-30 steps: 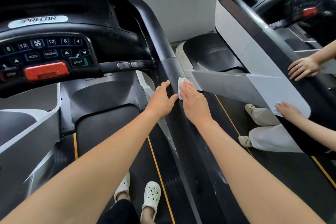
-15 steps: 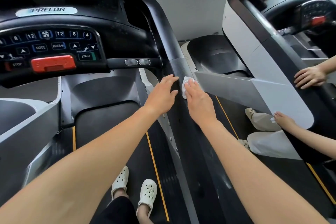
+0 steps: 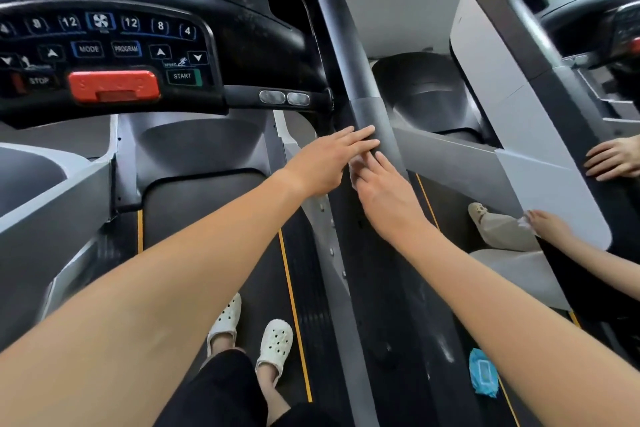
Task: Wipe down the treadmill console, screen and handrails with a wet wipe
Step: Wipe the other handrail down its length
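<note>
Left fingers [image 3: 360,133]: straight, laid flat across the top of the handrail [image 3: 369,113], holding nothing. We judge they steady the body or feel along the grip sleeve ahead of the cloth. Right fingers [image 3: 379,159]: just behind and below the left ones, nearly straight, pressing the wet wipe [image 3: 354,168] against the rail. Only a white edge of it shows, in the gap between the two hands. We cannot tell whether the thumb also pinches it. Flat pressure suits a rounded bar, since it spreads the wipe over more of the surface. Beyond the left fingertips the rail climbs toward the console [image 3: 104,48], which lies well off to their left. A blue wipe pack [image 3: 483,373] lies far behind the right fingers, down by the forearm on the neighbouring deck. Another person's hands rest on that machine, off to the right. Against half a second ago, the left fingers have slid further over the bar and now lead. The wipe then showed ahead of the right fingertips and is now mostly covered. Step in hand, by our reading: the right handrail.
</note>
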Tool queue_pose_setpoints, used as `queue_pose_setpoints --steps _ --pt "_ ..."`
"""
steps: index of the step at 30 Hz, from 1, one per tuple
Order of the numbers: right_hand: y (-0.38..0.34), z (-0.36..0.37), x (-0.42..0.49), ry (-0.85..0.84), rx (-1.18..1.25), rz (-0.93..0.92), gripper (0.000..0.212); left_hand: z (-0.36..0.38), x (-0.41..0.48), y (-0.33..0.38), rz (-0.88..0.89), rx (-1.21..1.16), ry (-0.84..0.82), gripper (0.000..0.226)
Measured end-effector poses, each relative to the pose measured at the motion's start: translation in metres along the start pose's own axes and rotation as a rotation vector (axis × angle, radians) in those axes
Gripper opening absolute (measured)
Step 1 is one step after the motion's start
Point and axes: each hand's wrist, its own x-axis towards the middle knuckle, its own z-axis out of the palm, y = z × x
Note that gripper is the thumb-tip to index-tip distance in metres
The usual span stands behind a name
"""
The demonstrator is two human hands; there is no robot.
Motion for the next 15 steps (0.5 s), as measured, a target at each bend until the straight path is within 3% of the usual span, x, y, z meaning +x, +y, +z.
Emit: queue_pose_setpoints --steps 9,15 --pt "-0.023 -0.005 -0.046 -0.215 -0.199 -0.334 0.048 -0.006 -0.008 -0.003 0.02 0.015 0.057 0.077" --pt "0.005 -0.021 -0.005 -0.025 -0.141 -0.08 0.048 -0.003 -0.007 0.0 -0.036 -0.063 0.062 0.075"
